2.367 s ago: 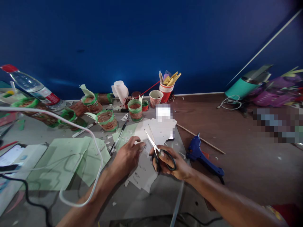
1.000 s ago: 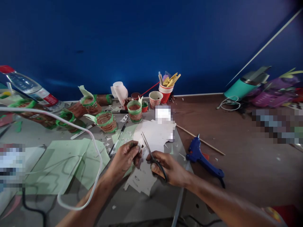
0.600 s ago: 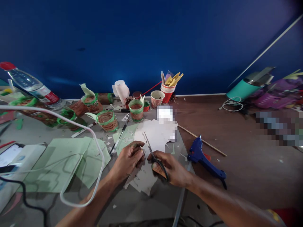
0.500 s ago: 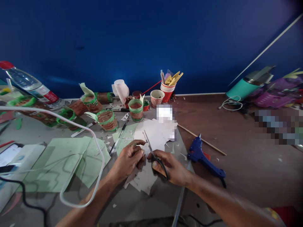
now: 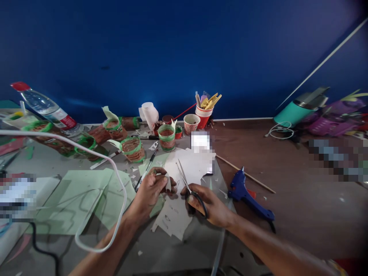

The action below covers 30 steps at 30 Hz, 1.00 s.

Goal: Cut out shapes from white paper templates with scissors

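Between its thumb and fingers, my left hand (image 5: 156,186) pinches a small pale paper piece (image 5: 168,182). Black-handled scissors (image 5: 184,177) are in my right hand (image 5: 204,203), their blades slightly apart and pointing up and away, just right of the paper piece. Under and beyond both hands lie white paper sheets (image 5: 179,216) with small marks drawn on them. A black pen (image 5: 146,170) rests beyond my left hand on light green paper.
Brown-and-green cups (image 5: 166,138) stand at the back, near a red-and-white cup of tools (image 5: 203,117). A blue glue gun (image 5: 250,197) and a thin stick (image 5: 247,174) lie right. Green sheets (image 5: 69,195), a white cable (image 5: 122,168) and a bottle (image 5: 46,109) are left.
My left hand has turned and drawn slightly away from the scissors, and the small paper piece now shows in its fingers. The scissor blades have opened a little. The view has shifted slightly.
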Available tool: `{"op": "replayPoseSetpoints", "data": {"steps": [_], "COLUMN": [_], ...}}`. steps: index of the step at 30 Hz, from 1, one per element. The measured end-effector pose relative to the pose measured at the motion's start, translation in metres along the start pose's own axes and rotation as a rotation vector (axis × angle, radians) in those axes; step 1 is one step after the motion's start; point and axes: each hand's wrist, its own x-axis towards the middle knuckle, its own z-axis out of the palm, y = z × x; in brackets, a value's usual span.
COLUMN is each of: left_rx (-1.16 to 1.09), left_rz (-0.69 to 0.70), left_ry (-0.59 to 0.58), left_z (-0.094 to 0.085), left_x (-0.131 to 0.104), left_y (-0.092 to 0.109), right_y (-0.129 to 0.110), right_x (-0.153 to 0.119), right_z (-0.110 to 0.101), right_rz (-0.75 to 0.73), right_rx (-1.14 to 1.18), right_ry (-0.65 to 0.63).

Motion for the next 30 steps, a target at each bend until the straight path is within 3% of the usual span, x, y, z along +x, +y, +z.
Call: {"op": "replayPoseSetpoints", "data": {"steps": [14, 21, 30], "left_rx": [0.056, 0.279, -0.121], "left_rz": [0.087, 0.293, 0.116], "left_ry": [-0.001, 0.115, 0.086], "left_z": [0.005, -0.006, -0.002], "left_x": [-0.001, 0.002, 0.001], "left_y": [-0.008, -0.012, -0.011], "right_y": [0.003, 0.006, 0.005], "right_x": [0.0, 0.0, 0.0], "right_z": [-0.002, -0.003, -0.003], "right_rz": [-0.049, -0.036, -0.029], "right_rx": [-0.011, 0.019, 0.012], "right_ry": [-0.025, -0.026, -0.028]}}
